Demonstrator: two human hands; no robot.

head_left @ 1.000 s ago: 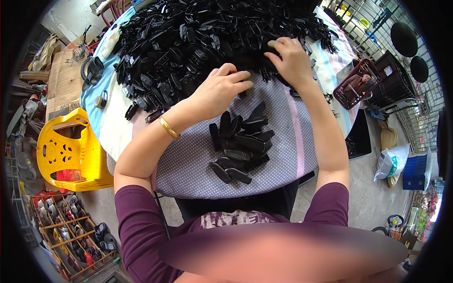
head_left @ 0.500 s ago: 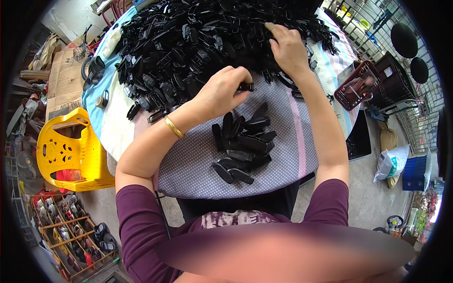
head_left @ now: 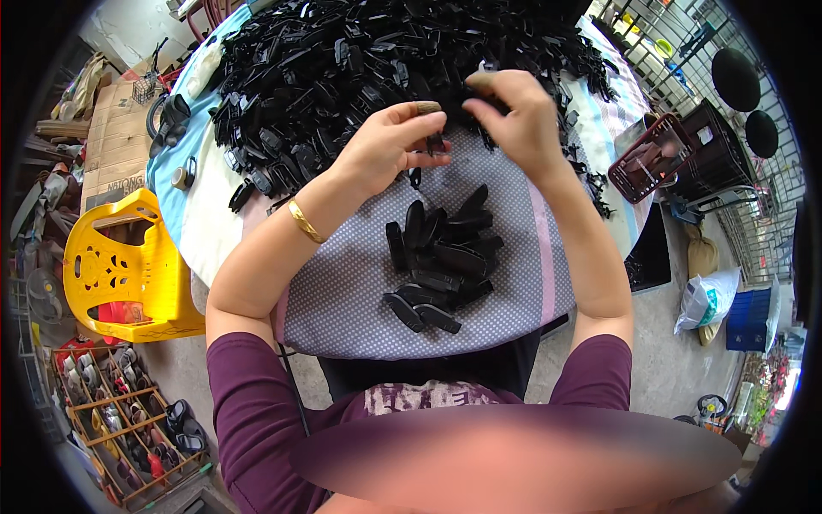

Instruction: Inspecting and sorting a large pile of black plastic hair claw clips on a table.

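Sitting at a round table (head_left: 214, 231), the person has both hands up at the near edge of a huge heap of black plastic parts (head_left: 377, 68) that fills the far half of the tabletop. The left hand (head_left: 390, 150) has its fingers curled in, thumb and forefinger pinched on a small black part (head_left: 435, 141) held just above the cloth; a gold bangle (head_left: 304, 221) sits on that wrist. The right hand (head_left: 514, 120), at about two o'clock from the left and nearly touching it, is also curled, its fingertips closed toward the same small piece, though whether it actually grips it I cannot tell from here. Below the hands, at six o'clock, a small pile of sorted black pieces (head_left: 441, 261) lies on a dotted lilac cloth (head_left: 342, 291) spread over the table's near side. A yellow plastic chair (head_left: 120, 270) stands at nine o'clock beside the table, with a rack of shoes (head_left: 128, 411) below it at seven o'clock. A phone in a red case (head_left: 651, 158) rests at three o'clock, near the table's right rim.
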